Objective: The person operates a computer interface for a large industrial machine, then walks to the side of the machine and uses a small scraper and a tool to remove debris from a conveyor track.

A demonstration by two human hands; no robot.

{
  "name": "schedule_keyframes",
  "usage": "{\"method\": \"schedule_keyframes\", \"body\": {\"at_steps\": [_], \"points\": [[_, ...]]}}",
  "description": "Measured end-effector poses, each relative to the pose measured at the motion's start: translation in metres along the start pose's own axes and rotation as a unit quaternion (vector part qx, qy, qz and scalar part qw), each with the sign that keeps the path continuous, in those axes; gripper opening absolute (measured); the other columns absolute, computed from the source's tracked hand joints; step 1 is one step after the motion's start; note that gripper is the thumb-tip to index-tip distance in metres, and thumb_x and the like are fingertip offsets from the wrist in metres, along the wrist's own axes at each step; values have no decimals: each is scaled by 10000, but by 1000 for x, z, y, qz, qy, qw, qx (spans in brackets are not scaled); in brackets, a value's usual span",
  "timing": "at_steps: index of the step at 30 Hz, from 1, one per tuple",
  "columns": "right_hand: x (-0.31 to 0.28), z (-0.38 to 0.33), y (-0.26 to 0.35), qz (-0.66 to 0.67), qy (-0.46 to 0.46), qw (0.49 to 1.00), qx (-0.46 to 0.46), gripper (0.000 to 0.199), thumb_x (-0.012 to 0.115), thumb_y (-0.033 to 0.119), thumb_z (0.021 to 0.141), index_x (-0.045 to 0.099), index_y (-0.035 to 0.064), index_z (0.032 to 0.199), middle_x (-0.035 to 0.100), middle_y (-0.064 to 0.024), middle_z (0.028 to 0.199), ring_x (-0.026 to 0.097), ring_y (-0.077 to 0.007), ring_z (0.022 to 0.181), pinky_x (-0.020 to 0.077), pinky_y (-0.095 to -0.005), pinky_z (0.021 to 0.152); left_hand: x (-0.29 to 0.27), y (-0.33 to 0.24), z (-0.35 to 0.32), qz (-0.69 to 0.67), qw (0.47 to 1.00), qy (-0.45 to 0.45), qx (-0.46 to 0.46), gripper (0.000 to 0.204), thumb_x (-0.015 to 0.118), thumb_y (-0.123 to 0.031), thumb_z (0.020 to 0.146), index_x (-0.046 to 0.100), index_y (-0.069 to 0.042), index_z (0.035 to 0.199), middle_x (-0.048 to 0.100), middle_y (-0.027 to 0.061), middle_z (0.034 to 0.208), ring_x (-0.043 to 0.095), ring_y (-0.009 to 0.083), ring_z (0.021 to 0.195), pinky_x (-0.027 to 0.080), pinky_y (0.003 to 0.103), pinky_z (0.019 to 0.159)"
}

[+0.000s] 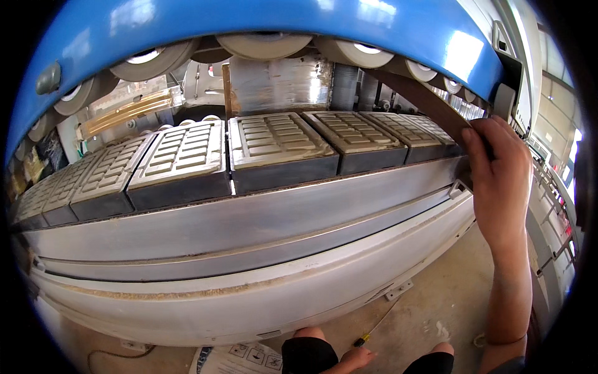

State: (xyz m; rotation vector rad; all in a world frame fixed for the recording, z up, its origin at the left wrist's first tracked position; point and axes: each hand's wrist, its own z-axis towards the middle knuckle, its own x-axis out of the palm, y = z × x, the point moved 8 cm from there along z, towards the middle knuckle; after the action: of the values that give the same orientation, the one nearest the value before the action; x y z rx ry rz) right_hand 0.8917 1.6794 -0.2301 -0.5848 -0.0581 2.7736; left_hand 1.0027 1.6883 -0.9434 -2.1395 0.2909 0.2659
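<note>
My right hand (498, 168) is raised at the right end of the machine, thumb and fingers pinched on the near end of a brown flat strip (430, 100). The strip slants back and up to the left, its far end passing under the rollers. Below it lies a row of dark blocks with beige, ribbed pads (280, 137) on top. At the lower edge, my left hand (356, 359) hangs between my knees, away from the machine. Its fingers look loosely extended, with nothing visible in them.
Above the pads, a blue beam (268, 17) carries a line of pale rollers (265, 45). A long metal rail (249, 218) runs in front. A yellow-and-black screwdriver-like tool (362, 340) and a printed white sack (240, 358) lie on the floor.
</note>
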Motion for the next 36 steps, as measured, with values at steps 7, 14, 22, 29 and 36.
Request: {"method": "schedule_keyframes", "body": {"at_steps": [7, 14, 22, 29, 36], "points": [[2, 1, -1, 6, 2, 1000, -15, 93, 642, 70, 906, 670, -16, 882, 624, -171, 797, 622, -368, 714, 469, -438, 652, 19, 29, 31, 40, 987, -131, 80, 413, 592, -401, 957, 721, -24, 849, 659, 174, 778, 627, 321, 721, 512, 497, 661], [5, 1, -9, 3, 8, 1000, -21, 88, 645, 65, 900, 670, -17, 882, 623, -171, 797, 622, -366, 712, 470, -435, 651, 3, 12, 4, 8, 985, -163, 55, 382, 618, -384, 942, 723, -19, 907, 691, 199, 848, 654, 336, 768, 524, 499, 685], [6, 1, -13, 11, 15, 999, -31, 83, 648, 60, 894, 671, -19, 883, 622, -170, 798, 622, -364, 710, 471, -432, 649, 0, 4, -5, -17, 995, -91, 22, 332, 651, -348, 946, 674, -56, 1104, 680, 172, 984, 651, 316, 867, 535, 480, 738], [7, 1, -14, 16, 24, 999, -42, 79, 652, 56, 889, 672, -20, 883, 621, -169, 798, 622, -361, 708, 473, -429, 648, 0, 2, -2, 9, 990, -124, 61, 322, 652, -352, 947, 668, -62, 1087, 676, 161, 982, 646, 307, 857, 530, 473, 756], [7, 2, -16, 23, 33, 998, -47, 75, 655, 51, 884, 672, -22, 884, 620, -169, 798, 622, -359, 705, 474, -426, 647, -3, 0, -6, -5, 993, -108, 37, 309, 646, -347, 939, 678, -69, 1069, 679, 155, 939, 648, 300, 837, 525, 474, 746]]}}
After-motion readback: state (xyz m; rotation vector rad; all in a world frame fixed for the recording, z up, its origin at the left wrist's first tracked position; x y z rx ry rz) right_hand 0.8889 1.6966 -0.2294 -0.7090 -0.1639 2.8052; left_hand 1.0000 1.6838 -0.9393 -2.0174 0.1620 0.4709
